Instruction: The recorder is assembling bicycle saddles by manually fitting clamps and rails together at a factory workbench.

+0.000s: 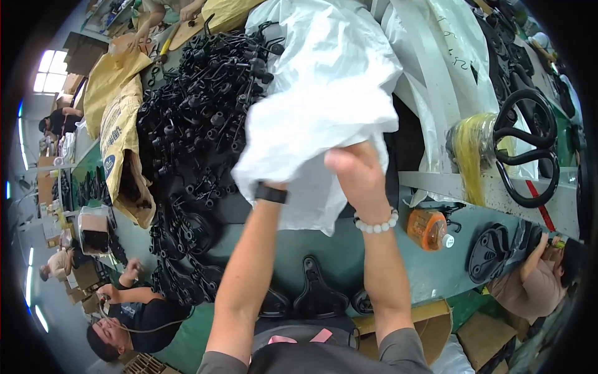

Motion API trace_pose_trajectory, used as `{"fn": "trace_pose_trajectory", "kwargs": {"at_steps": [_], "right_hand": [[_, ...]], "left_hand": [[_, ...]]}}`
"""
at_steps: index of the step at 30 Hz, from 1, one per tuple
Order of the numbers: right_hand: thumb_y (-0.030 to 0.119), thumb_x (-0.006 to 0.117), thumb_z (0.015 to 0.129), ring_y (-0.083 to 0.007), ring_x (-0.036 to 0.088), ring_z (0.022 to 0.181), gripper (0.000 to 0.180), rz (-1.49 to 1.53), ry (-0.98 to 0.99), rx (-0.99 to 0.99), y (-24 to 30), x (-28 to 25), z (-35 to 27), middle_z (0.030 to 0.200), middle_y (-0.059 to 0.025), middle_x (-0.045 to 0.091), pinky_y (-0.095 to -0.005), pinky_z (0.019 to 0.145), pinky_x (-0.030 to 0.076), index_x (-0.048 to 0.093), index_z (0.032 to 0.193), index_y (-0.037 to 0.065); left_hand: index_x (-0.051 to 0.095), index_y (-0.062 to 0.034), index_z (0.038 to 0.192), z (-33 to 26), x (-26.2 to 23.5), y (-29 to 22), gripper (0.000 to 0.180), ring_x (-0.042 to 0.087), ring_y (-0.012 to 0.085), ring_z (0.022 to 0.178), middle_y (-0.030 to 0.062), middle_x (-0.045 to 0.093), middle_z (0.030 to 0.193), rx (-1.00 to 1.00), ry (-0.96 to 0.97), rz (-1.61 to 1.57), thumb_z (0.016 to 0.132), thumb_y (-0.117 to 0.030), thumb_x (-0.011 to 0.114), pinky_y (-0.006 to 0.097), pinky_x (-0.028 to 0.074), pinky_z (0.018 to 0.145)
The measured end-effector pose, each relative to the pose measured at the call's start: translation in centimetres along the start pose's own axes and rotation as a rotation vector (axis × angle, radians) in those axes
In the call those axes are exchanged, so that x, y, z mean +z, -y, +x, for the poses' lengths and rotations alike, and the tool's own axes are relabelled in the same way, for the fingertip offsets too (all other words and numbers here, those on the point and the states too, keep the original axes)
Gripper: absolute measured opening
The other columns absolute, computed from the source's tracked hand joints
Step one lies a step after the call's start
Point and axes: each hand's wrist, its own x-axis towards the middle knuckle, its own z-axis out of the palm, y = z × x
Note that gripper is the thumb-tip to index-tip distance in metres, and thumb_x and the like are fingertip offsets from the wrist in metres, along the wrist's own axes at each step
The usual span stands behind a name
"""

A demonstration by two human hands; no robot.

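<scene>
A white plastic bag [317, 124], bright and partly blurred, is raised over the table in front of me, with both my hands at its near side. My left hand [280, 185] goes in under the bag's folds. Only the skin beside its black wristband shows, so its fingers are hidden. My right hand [363, 177], with a pale bead bracelet at the wrist, reaches up at the bag's right part. Its thumb sticks out toward the left, while the other fingers disappear behind the plastic.
Black metal clamp-like parts [199, 106] lie heaped at the left, beside a yellow woven sack [121, 137]. Black bicycle saddles [319, 293] line the near edge. An orange bottle [427, 229] lies right, below a metal ledge [486, 187] with yellow tape [470, 153]. Co-workers sit at both sides.
</scene>
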Motion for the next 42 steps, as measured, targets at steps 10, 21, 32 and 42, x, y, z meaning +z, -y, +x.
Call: {"fn": "trace_pose_trajectory", "kwargs": {"at_steps": [10, 21, 32, 42], "right_hand": [[0.018, 0.062, 0.089, -0.0254, 0.06, 0.108, 0.039, -1.213, 0.079, -0.427, -19.5, -11.7, -1.5, 0.112, -0.0099, 0.067, -0.0408, 0.096, 0.045, 0.059, 0.124, 0.001], [0.018, 0.063, 0.089, -0.0253, 0.062, 0.101, 0.039, -1.039, 0.136, -0.265, -21.6, -19.2, -0.7, 0.108, -0.0101, 0.067, -0.0403, 0.092, 0.047, 0.059, 0.123, 0.001], [0.017, 0.064, 0.088, -0.0252, 0.063, 0.094, 0.038, -1.395, -0.252, -0.112, -22.0, -15.9, -12.2, 0.104, -0.0103, 0.068, -0.0398, 0.087, 0.049, 0.058, 0.122, 0.001], [0.042, 0.062, 0.096, -0.0217, 0.062, 0.079, 0.056, 0.447, -0.468, 0.506, -9.2, -0.1, -26.6, 0.097, -0.0128, 0.064, -0.0347, 0.063, 0.051, 0.048, 0.136, 0.005]], "left_hand": [[0.045, -0.0003, 0.142, -3.5, 1.8, 1.5, 0.057, 0.044, 0.0394, 0.133, 0.0228, 0.049, 0.143, -0.217, -0.051, 0.242, 0.095, -0.029, 0.06, 0.046, 0.034, 0.113], [0.045, 0.0005, 0.142, -12.8, -1.2, 3.4, 0.053, 0.043, 0.038, 0.134, 0.0215, 0.049, 0.144, -0.504, -0.096, 0.382, 0.097, -0.026, 0.057, 0.046, 0.032, 0.114], [0.044, 0.0014, 0.141, -9.4, 1.0, -0.3, 0.049, 0.042, 0.0365, 0.136, 0.0202, 0.048, 0.145, -0.335, 0.147, 0.108, 0.1, -0.023, 0.054, 0.046, 0.03, 0.115], [0.05, 0.0002, 0.141, -23.5, -6.8, -14.3, 0.052, 0.061, 0.0136, 0.094, 0.0044, 0.061, 0.117, -0.904, 0.252, -1.397, 0.093, -0.015, 0.066, 0.03, 0.051, 0.081]]}}
